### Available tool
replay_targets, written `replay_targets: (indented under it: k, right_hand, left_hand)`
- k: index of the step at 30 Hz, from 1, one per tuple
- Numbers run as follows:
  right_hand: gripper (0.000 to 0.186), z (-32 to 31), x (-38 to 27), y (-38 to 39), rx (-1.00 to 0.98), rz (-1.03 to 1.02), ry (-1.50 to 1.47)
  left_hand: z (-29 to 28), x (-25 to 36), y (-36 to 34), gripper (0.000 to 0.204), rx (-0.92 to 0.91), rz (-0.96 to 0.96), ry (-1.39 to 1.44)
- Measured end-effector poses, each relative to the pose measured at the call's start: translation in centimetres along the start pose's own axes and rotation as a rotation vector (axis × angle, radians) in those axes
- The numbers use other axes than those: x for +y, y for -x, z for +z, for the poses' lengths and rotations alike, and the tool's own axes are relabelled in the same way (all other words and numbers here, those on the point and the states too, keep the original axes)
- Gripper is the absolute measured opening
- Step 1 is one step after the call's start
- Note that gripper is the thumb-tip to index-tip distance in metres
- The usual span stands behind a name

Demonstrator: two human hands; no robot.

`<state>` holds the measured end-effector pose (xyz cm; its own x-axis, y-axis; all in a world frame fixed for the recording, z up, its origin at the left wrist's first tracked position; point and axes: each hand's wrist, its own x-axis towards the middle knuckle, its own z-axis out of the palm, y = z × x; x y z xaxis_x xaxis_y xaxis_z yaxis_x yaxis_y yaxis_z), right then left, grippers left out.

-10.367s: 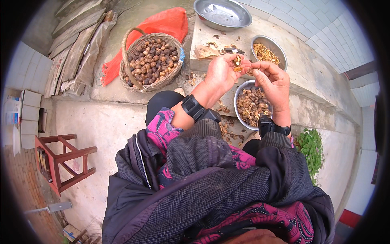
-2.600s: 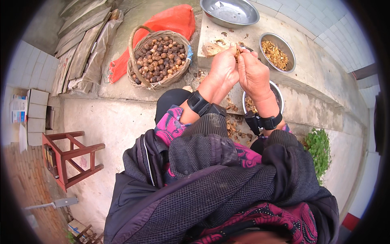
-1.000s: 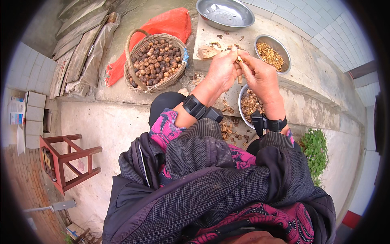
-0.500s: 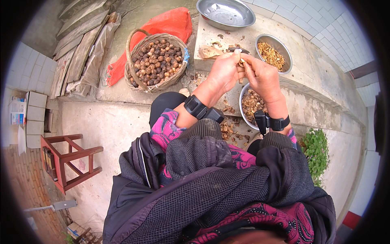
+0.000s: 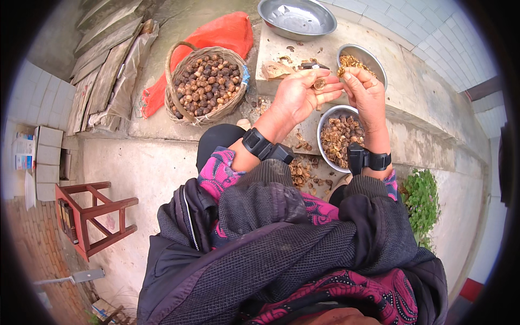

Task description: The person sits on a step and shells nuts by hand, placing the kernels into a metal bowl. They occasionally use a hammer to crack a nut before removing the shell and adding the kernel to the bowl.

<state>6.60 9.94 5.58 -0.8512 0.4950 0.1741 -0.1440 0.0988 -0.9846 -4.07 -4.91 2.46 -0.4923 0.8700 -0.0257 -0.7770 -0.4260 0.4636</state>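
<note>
Head view: the left hand [image 5: 297, 98] is palm up with fingers extended, a brown nut shell piece [image 5: 319, 84] lying on them near the thumb; the right hand [image 5: 368, 97] pinches a small kernel piece [image 5: 340, 71] between thumb and fingertips, partly lost against similar colours behind. A narrow gap separates the two sets of fingertips. Both hands appear over the front edge of a raised concrete ledge [image 5: 411, 97]. Room is tightest at the right: the kernel bowl [image 5: 377, 64] is just beyond the right fingertips, and the shell bowl [image 5: 340, 111] sits below the ledge, beside the right wrist. At the left, the wicker basket [image 5: 225, 108] of whole nuts stands well apart from the left hand. The widest room is the pale concrete floor [image 5: 146, 168] between the person's legs and a red wooden stool [image 5: 108, 208], which lies tipped over. Surface condition: shell fragments [image 5: 306, 172] litter the ground between the feet; scraps and a dark tool [image 5: 314, 65] lie on the ledge, near a large metal basin [image 5: 298, 19]. A red sack [image 5: 225, 33] lies behind the basket, weathered planks [image 5: 105, 54] at far left, a leafy plant [image 5: 421, 203] at right, and a tiled wall [image 5: 411, 30] backs the ledge.
</note>
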Motion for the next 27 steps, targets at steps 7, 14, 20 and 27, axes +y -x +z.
replay_targets:
  k: [7, 14, 20, 27]
  right_hand:
    - [0.018, -10.4, 4.9, -7.4, 0.232, 0.416, -0.562]
    - [0.054, -20.3, 11.1, -12.5, 0.246, 0.395, 0.476]
    - [0.035, -21.8, 20.7, -1.1, 0.406, 0.368, -0.055]
    - [0.024, -18.8, 34.1, 12.0, 0.205, 0.784, 0.973]
  left_hand:
    - [-1.5, -2.2, 0.4, 0.029, 0.132, -0.271, -0.773]
    - [-3.0, -6.2, 0.9, 0.035, -0.387, -0.350, -1.744]
    - [-3.5, -7.0, 0.1, 0.032, -0.343, -0.264, -1.848]
    - [-1.2, -7.6, -0.5, 0.030, -0.262, -0.231, -1.825]
